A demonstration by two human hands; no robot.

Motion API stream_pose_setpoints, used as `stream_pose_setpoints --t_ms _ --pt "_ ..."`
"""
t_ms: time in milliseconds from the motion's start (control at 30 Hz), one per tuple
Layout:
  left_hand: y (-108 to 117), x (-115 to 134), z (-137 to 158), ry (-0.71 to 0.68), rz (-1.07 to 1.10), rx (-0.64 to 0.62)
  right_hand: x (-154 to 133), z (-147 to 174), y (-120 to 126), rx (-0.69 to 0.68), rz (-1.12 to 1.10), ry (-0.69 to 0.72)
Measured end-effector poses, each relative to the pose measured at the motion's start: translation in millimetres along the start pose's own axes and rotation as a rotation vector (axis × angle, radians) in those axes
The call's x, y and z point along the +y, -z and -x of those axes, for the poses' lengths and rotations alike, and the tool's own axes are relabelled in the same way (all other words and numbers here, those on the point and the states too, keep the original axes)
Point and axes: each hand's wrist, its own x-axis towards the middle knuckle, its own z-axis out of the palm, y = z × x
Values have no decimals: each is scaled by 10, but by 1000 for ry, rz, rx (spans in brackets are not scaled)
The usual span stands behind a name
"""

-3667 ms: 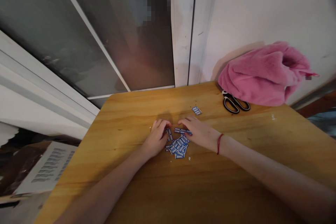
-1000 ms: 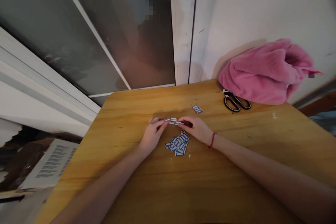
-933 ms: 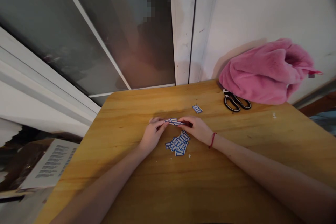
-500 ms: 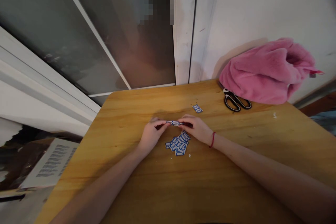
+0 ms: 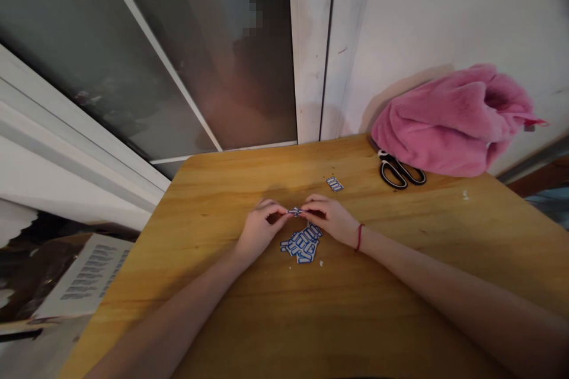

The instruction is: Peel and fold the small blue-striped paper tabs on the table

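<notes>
Between my two hands is a small white piece with blue edging, pinched at both ends just above the table. My left hand grips its left end between thumb and fingertips. On the other end, the thumb and fingers of my right hand are closed, a red cord round that wrist. Right below lies a loose pile of similar blue-edged white pieces, overlapping one another. Farther back, a flat blue-and-white piece with bars rests alone on the wood.
Black-handled scissors lie at the back right, blades under a pink plush cloth. Tiny white scraps dot the wooden table. A sliding glass door stands behind. An open cardboard box is at the lower left.
The held piece looks folded or tilted differently, showing less of its length, and my fingertips have come closer together. The pile and the single piece stay put.
</notes>
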Motion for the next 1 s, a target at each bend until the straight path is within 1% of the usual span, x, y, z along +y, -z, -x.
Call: stream_pose_setpoints --t_ms 200,333,433,667,833,933,1000 --pt "7 10 11 -11 -6 26 -10 14 -34 -15 183 98" --pt "-2 16 16 15 34 -18 -3 25 -72 -31 428 143" --pt "-13 3 17 -14 65 -63 2 32 -84 -33 522 130" --pt "-30 -12 8 -28 -25 -87 30 30 -84 -18 481 114" --pt "-63 -18 8 -59 0 -120 66 26 -81 15 404 112" --pt "-36 -78 12 4 27 -131 87 25 -74 32 374 126" --pt "41 -99 24 79 69 -198 98 22 -69 51 366 130"
